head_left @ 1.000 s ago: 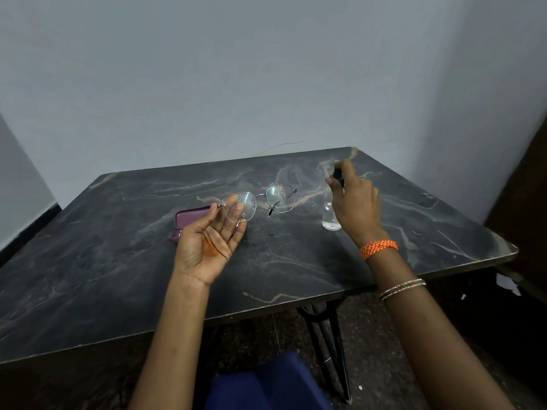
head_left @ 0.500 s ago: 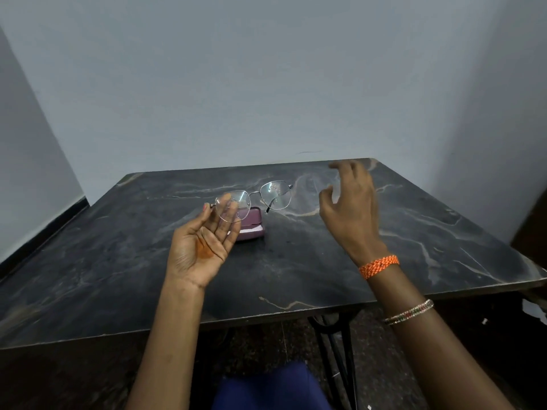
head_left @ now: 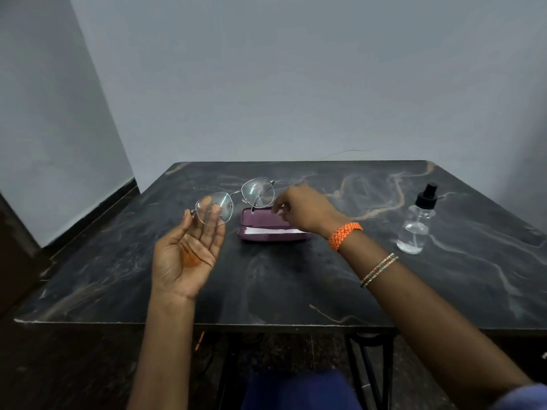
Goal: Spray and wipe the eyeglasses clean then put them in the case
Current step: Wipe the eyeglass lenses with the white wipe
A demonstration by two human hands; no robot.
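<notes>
My left hand [head_left: 186, 255] is palm up above the table and pinches the thin metal eyeglasses [head_left: 256, 189] at their left end, fingers behind the left lens. The glasses hang level in the air, and the right lens shows wet spots. Just behind them a purple glasses case [head_left: 266, 236] lies open on the table with a white cloth [head_left: 266, 231] inside. My right hand [head_left: 305, 208] is over the case with its fingers bent down at the raised lid; what they touch is hidden. The clear spray bottle [head_left: 416, 226] with a black nozzle stands upright at the right.
The dark marble-patterned table [head_left: 266, 285] stands against a grey wall, with its front edge close to me. Black metal legs and a blue seat show below it. Bare tabletop lies in front of the case and at the left.
My right hand let go of the spray bottle, which stays standing at the right, and moved left to the case. My left hand kept holding the glasses. The view shifted.
</notes>
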